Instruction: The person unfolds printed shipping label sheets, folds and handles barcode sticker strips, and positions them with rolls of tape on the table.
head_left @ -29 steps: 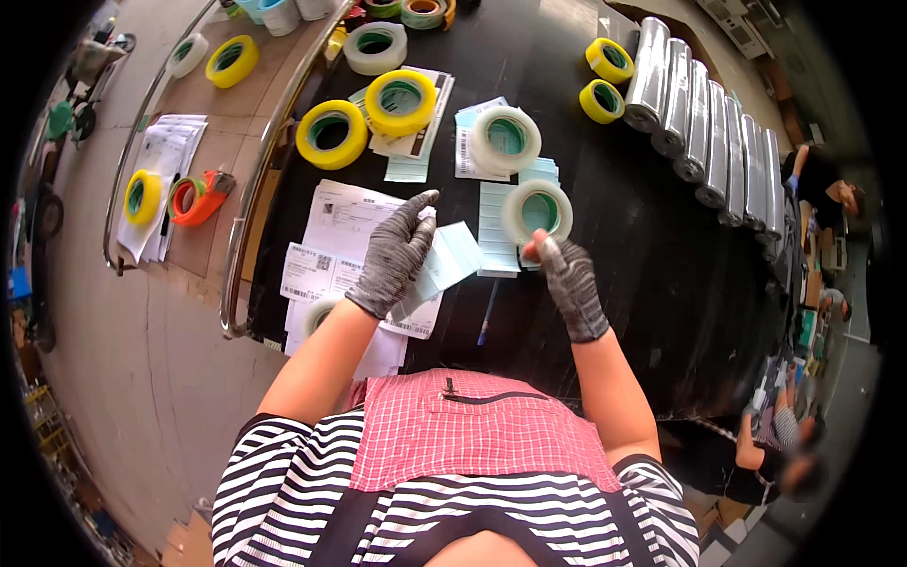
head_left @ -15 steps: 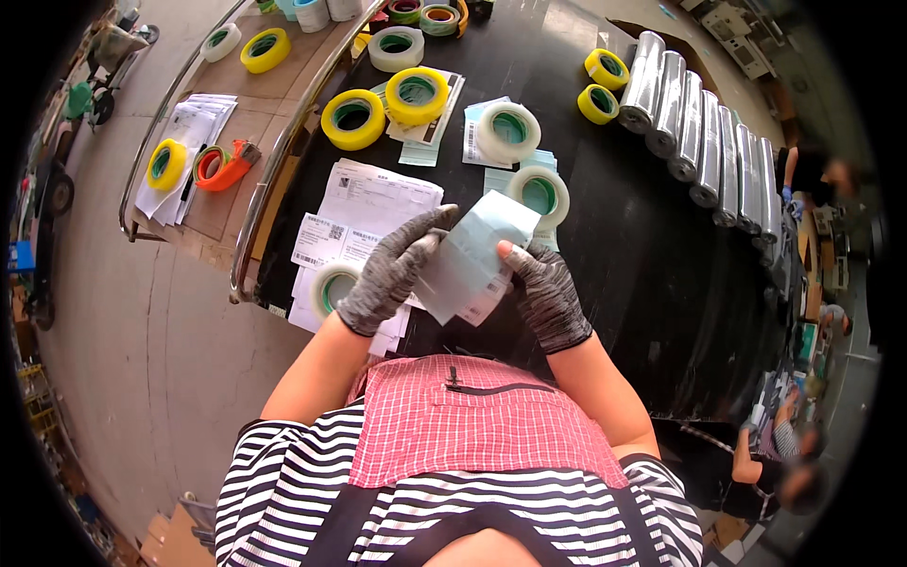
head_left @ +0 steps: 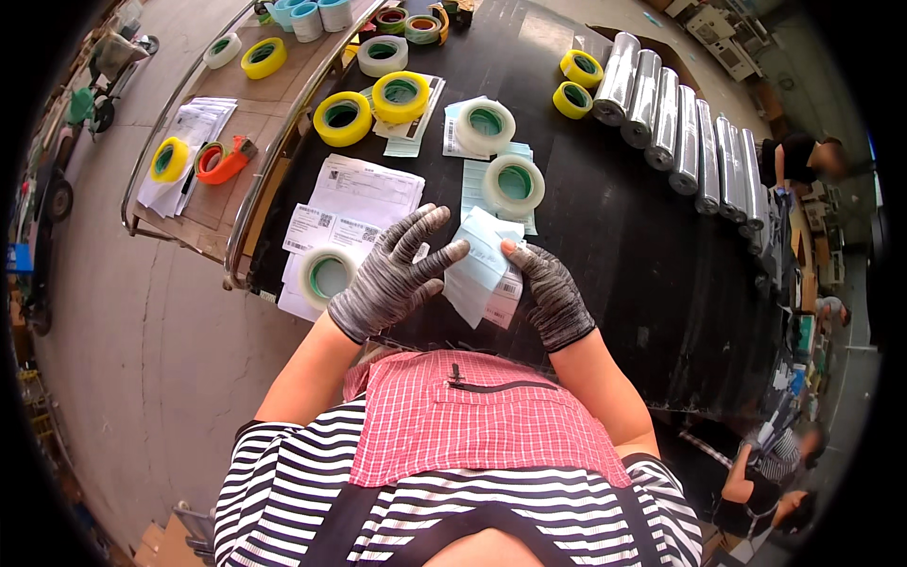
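In front of me a small bundle of light blue label slips [head_left: 480,257] is held up, with a white printed label [head_left: 505,297] sticking out underneath. My right hand [head_left: 552,298], in a grey knit glove with a bare thumb tip, pinches the bundle by its right edge. My left hand [head_left: 389,279], gloved alike, is open with spread fingers; its index fingertip is at the slips' left edge, and whether it touches cannot be told. Left of that hand, a clear tape roll [head_left: 326,274] lies on printed sheets [head_left: 364,189]. Just beyond the bundle, another clear tape roll [head_left: 514,184] rests on blue slips.
Yellow tape rolls [head_left: 342,118] and a further clear roll [head_left: 485,127] lie on the black table [head_left: 652,283]. Silver-wrapped rolls [head_left: 642,99] line its far right. A metal-railed cart [head_left: 260,203] with tape and papers adjoins at left. Other people [head_left: 803,156] are at the right.
My left hand has let go of the slips and spread its fingers. The bundle has turned a little in my right hand. The view has shifted slightly.
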Available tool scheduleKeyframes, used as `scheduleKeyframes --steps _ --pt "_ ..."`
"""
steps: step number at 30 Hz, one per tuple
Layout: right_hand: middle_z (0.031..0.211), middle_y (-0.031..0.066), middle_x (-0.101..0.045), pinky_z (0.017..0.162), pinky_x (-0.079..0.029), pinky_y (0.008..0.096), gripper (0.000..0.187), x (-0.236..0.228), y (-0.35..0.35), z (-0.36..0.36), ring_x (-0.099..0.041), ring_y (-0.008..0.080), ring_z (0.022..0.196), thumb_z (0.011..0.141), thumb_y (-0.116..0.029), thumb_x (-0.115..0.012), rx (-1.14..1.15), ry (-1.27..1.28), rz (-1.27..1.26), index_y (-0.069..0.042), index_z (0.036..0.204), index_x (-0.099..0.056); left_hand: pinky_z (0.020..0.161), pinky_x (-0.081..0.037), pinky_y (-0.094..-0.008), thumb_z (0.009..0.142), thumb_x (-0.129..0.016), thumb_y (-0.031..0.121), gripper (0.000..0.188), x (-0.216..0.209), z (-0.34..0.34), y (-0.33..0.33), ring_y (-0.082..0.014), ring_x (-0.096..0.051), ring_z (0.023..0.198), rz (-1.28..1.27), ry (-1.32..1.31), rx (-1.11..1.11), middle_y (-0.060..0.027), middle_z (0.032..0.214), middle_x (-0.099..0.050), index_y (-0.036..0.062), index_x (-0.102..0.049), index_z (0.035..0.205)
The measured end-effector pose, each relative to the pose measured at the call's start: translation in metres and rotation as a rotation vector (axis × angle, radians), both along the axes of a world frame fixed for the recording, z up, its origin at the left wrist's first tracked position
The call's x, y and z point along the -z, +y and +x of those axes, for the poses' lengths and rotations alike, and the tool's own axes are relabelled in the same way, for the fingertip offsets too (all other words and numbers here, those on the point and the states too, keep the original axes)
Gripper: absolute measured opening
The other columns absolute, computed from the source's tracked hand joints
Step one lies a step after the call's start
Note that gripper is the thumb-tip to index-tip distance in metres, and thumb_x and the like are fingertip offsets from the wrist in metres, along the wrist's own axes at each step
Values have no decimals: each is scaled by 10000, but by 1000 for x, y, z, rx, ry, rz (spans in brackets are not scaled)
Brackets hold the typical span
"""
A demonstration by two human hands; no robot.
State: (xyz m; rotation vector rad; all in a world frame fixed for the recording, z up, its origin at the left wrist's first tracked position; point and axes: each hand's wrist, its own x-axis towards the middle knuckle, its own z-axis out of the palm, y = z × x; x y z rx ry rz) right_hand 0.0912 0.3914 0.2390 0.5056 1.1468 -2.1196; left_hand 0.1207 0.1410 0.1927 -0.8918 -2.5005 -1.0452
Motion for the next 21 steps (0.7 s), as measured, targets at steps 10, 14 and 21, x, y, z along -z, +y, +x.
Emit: scheduleKeyframes --steps 10,14,21 --pt "1220 238 -642 974 -554 482 621 -2 21 15 -665 362 1103 886 -240 -754 -16 -54 -100 73 1356 -497 1126 -412 -495 678 -838 113 736 -5 10 24 -380 -430 1384 -53 146 15 -140 1480 -443 259 -598 1358" --pt "1217 236 -643 949 -572 469 610 0 26 23 -673 357 1092 898 -251 -736 5 -35 -129 71 1357 -497 1114 -426 -499 699 -806 69 700 -22 13 31 -385 -447 1370 16 149 62 -149 1457 -465 235 -602 1348" --pt "1207 237 -649 931 -583 447 601 6 37 26 -680 342 1087 910 -237 -719 -50 -49 -127 78 1366 -487 1090 -441 -515 702 -779 35 694 -15 9 32 -399 -491 1330 3 226 9 -154 1422 -507 182 -593 1354"
